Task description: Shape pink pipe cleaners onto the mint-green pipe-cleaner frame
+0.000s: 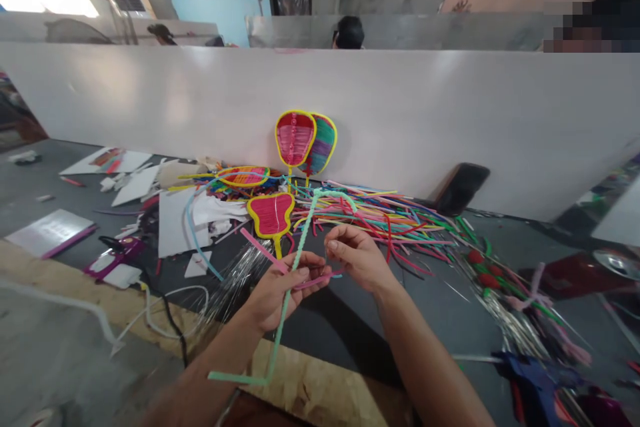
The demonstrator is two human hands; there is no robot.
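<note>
Stem of mint-green pipe cleaner [301, 245], bent at both ends, slants up across the person's left hand [293, 283], close to the body and above the table edge. The left hand is half curled, thumb pressing the stem while a pink strip [259, 246] also runs through its fingers. The right hand [357, 253] faces it, thumb and fingertips pinched together near the strip's far part; from where I stand I cannot tell whether anything fine is between them.

I'd judge the stem light and fuzzy, not slippery — soft outside, wiry within, easily kinked. Its straight middle seems the surest hold; the hooked top looks likely to snag or bend.

Thin silvery wires [245, 273] spread beside the left wrist, and a purple glue gun [117, 257] lies further left. To the right sit a blue tool [535, 380] (blurred, perhaps another glue gun) and a red can [575, 272]. Just past the left fingers, a yellow-rimmed red paddle [273, 217] crowds the space, and a heap of coloured pipe cleaners [370, 220] fills the table behind the hands — loose strands that could catch the stem.

Farther off, two rounded paddles [295, 138] stand before a white partition [200, 100], with a dark phone [461, 188] leaning to their right. Beyond it, heads [349, 32] show.
</note>
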